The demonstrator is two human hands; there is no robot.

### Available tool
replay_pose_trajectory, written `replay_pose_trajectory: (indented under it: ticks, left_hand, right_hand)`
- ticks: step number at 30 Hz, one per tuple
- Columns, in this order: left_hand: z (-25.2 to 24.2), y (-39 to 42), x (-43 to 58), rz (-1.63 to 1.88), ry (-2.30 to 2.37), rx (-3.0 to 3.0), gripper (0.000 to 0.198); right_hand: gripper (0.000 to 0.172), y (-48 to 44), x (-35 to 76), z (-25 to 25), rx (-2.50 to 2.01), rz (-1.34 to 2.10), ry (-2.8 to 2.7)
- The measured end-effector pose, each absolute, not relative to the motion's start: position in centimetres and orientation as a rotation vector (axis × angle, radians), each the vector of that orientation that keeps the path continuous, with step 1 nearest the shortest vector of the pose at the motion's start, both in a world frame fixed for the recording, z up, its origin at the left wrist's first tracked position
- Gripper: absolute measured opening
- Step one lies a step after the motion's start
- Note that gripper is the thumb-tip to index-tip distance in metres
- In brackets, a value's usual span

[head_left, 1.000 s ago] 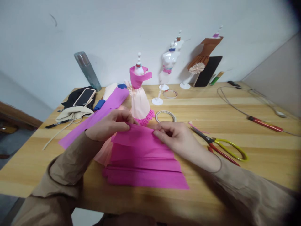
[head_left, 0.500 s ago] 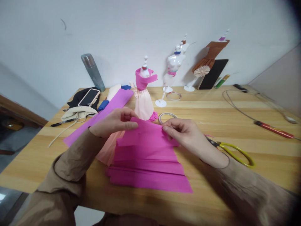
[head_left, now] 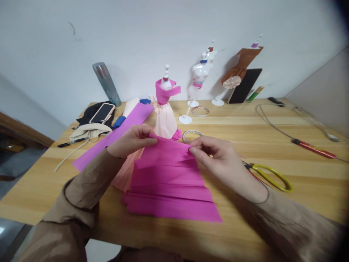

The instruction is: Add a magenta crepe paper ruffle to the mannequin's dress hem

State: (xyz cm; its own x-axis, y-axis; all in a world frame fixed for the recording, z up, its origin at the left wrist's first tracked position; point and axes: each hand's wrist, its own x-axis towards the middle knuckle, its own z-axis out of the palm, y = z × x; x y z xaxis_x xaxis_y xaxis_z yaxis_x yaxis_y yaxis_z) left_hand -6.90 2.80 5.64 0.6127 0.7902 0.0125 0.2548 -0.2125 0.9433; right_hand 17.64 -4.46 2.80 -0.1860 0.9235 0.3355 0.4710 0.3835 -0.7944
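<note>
A sheet of magenta crepe paper (head_left: 169, 182), marked by several crosswise folds, lies on the wooden table with its far edge lifted. My left hand (head_left: 136, 140) pinches that edge at its left corner, and my right hand (head_left: 215, 156) pinches it at the right corner. Between them the edge is stretched straight. Peach crepe paper (head_left: 127, 173) shows from under the sheet at the left. Just beyond my hands stands a small mannequin (head_left: 167, 109) in a magenta top and peach skirt. A roll of tape (head_left: 192, 135) lies near my right fingers.
Yellow-handled scissors (head_left: 271, 177) and a red-handled corded tool (head_left: 313, 148) lie at the right. Purple paper (head_left: 114, 134), a phone (head_left: 102, 113) and a bottle (head_left: 107, 83) are at the left. More mannequins (head_left: 200, 76) and a dark tablet (head_left: 245, 87) stand along the wall.
My left hand has closed more tightly on the paper's corner. The two hands have drawn slightly apart, and the edge between them looks tauter.
</note>
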Motion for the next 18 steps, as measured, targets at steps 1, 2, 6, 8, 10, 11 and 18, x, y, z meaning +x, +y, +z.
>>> replay_pose_trajectory:
  ticks: [1, 2, 6, 8, 10, 11, 18]
  left_hand:
    - [5.8, 2.5, -6.9, 0.653, 0.831, 1.835, 0.016]
    - [6.1, 2.1, -6.8, 0.684, 0.810, 1.921, 0.013]
    - [7.4, -0.5, -6.0, 0.802, 0.735, 2.200, 0.011]
    - [8.1, -2.0, -5.6, 0.837, 0.715, 2.361, 0.013]
    - [8.7, -3.3, -5.2, 0.703, 0.619, 2.505, 0.015]
    - [9.0, -3.7, -5.1, 0.632, 0.583, 2.551, 0.016]
    - [8.0, -0.6, -6.3, 0.470, 0.637, 2.405, 0.013]
  right_hand:
    - [0.015, -4.5, 17.6, 2.8, -1.197, 0.679, -1.778]
    - [0.014, -4.5, 17.6, 2.8, -1.181, 0.688, -1.754]
    - [0.014, -4.5, 17.5, 2.5, -1.145, 0.824, -1.727]
    - [0.014, -4.5, 17.6, 2.3, -1.154, 0.844, -1.721]
    - [0.012, -4.6, 17.7, 2.2, -1.162, 0.796, -1.732]
    - [0.011, -4.7, 17.7, 2.3, -1.166, 0.744, -1.759]
    - [0.020, -7.0, 17.0, 4.0, -1.038, 0.272, -2.148]
